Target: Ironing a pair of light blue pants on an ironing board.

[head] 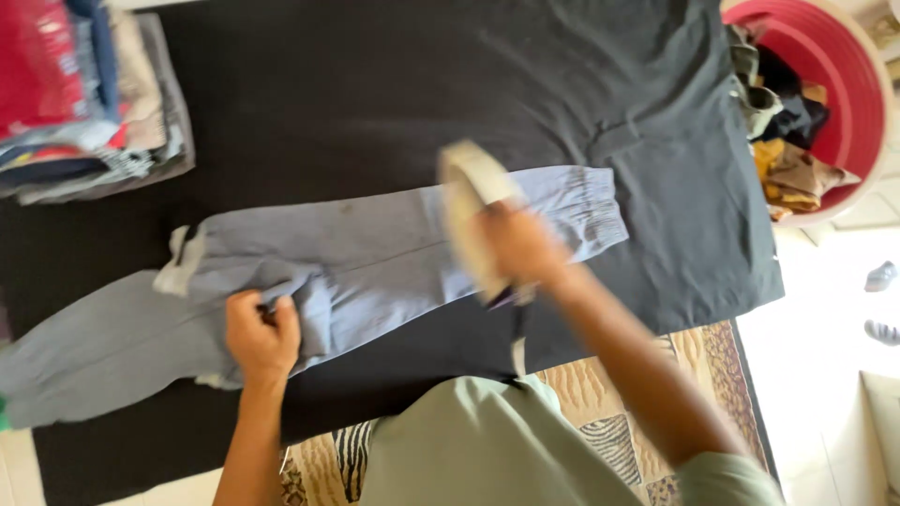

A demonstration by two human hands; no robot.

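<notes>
Your left hand [262,335] pinched the waist of grey-blue sweatpants [375,253] lying flat across the middle of the black-covered surface [328,103]. Your right hand [518,248], blurred, was closed around a pale iron [473,211] over one trouser leg. Folded clothes [84,94] sat at the far left corner, a red basket [844,94] beyond the right edge.

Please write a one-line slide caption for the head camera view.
Right hand moves an iron over grey trousers while left hand grips them.

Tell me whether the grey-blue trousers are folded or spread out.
Mostly spread: the grey-blue trousers lie at length across the dark cloth, legs extended. The left hand bunches the fabric near the middle.
</notes>
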